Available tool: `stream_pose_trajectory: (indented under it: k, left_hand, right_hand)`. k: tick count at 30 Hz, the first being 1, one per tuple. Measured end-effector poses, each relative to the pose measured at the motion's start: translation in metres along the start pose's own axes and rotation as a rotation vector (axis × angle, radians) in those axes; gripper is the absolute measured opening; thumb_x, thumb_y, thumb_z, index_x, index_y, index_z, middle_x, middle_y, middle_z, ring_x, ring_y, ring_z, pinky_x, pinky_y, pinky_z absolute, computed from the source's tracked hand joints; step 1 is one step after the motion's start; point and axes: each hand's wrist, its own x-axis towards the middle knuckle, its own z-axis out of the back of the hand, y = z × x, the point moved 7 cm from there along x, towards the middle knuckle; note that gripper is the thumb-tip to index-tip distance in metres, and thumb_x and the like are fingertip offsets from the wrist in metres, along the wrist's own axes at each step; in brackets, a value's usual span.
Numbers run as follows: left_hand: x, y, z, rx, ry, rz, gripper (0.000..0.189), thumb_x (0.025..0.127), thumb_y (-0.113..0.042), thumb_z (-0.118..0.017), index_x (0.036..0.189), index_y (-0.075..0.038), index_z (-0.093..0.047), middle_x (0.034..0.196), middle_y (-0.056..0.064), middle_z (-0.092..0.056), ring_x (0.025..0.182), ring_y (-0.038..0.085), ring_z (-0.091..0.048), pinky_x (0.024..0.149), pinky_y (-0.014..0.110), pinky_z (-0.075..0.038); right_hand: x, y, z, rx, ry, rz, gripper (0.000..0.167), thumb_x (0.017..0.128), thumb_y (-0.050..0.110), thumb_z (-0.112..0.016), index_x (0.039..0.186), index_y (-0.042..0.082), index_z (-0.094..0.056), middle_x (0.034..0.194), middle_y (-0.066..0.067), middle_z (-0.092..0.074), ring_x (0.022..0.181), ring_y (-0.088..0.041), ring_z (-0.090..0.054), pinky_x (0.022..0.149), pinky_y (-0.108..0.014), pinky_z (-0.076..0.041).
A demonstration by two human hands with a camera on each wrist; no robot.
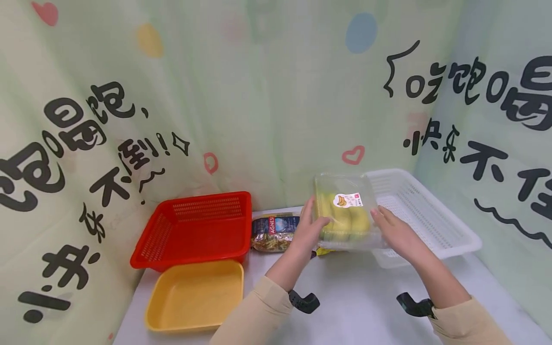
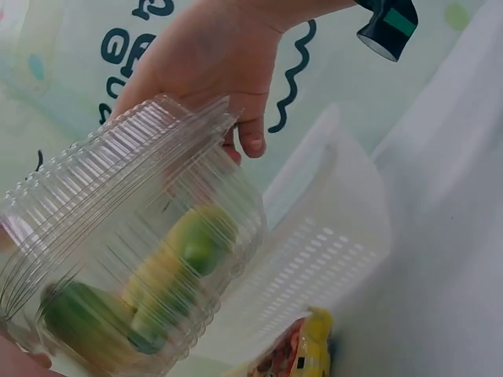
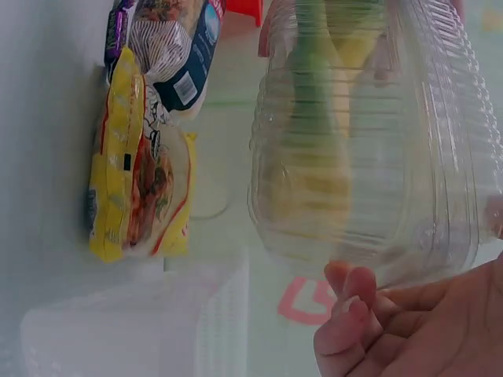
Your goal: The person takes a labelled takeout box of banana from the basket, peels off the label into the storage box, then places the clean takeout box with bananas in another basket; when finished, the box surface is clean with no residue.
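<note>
Clear plastic clamshell (image 1: pixel 338 184) of yellow-green bananas (image 1: pixel 342 219), fingers of left hand (image 1: pixel 307 229) and right hand (image 1: pixel 396 234) gripping it, hangs beside the white basket (image 1: pixel 431 225).

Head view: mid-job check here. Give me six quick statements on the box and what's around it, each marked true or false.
1. The left grip and the right grip are both on the clear box. True.
2. The box holds red fruit. False: the fruit is yellow-green.
3. The box carries a white label. True.
4. The white basket is left of the red basket. False: it is on the right.
5. The yellow tray is nearer the camera than the red basket. True.
6. The AGNESI bag is inside the red basket. False: it lies outside, to its right.
</note>
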Motion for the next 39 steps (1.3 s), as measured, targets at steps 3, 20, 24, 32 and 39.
stream_pose_trajectory:
  k: [3,20,24,32,39]
  left_hand:
    - [-0.005,0.004,0.013,-0.039,-0.012,0.006,0.074,0.085,-0.031,-0.065,0.148,-0.050,-0.032,0.165,-0.009,-0.019,0.152,0.031,-0.017,0.116,0.069,-0.019]
    - [-0.032,0.029,0.076,-0.285,0.162,0.085,0.064,0.086,-0.008,-0.052,0.145,-0.034,-0.050,0.155,0.003,-0.037,0.129,0.027,-0.043,0.097,0.031,-0.050]
    - [-0.038,0.034,0.082,-0.253,0.240,0.120,0.064,0.085,-0.009,-0.051,0.144,-0.032,-0.051,0.154,0.002,-0.038,0.129,0.026,-0.044,0.098,0.032,-0.052]
    - [-0.045,0.045,0.082,-0.210,0.353,0.166,0.064,0.083,-0.012,-0.050,0.144,-0.029,-0.052,0.152,0.006,-0.041,0.122,0.026,-0.049,0.090,0.029,-0.055]
    - [-0.050,0.047,0.080,-0.175,0.457,0.154,0.063,0.085,-0.015,-0.049,0.146,-0.028,-0.050,0.153,0.005,-0.042,0.111,0.022,-0.057,0.082,0.026,-0.058]
  right_hand:
    - [-0.002,0.003,-0.007,0.024,0.025,0.017,0.079,0.103,0.058,-0.021,0.157,0.001,-0.014,0.134,-0.032,-0.048,0.106,-0.041,-0.056,0.076,-0.047,-0.054]
    - [0.029,-0.015,-0.029,0.301,0.190,0.049,0.084,0.101,0.060,-0.033,0.159,0.013,0.005,0.159,-0.030,-0.018,0.132,-0.050,-0.046,0.104,-0.054,-0.047]
    - [0.030,-0.015,-0.034,0.406,0.267,0.100,0.075,0.103,0.054,-0.033,0.160,0.017,-0.001,0.163,-0.024,-0.012,0.141,-0.054,-0.030,0.109,-0.064,-0.036]
    - [0.026,-0.016,-0.052,0.506,0.507,0.066,0.064,0.105,0.047,-0.032,0.160,0.023,-0.009,0.165,-0.014,-0.014,0.145,-0.044,-0.026,0.112,-0.066,-0.032]
    - [0.021,-0.017,-0.064,0.541,0.579,0.055,0.058,0.104,0.043,-0.035,0.159,0.031,-0.018,0.163,-0.015,-0.018,0.130,-0.027,-0.046,0.101,-0.040,-0.047]
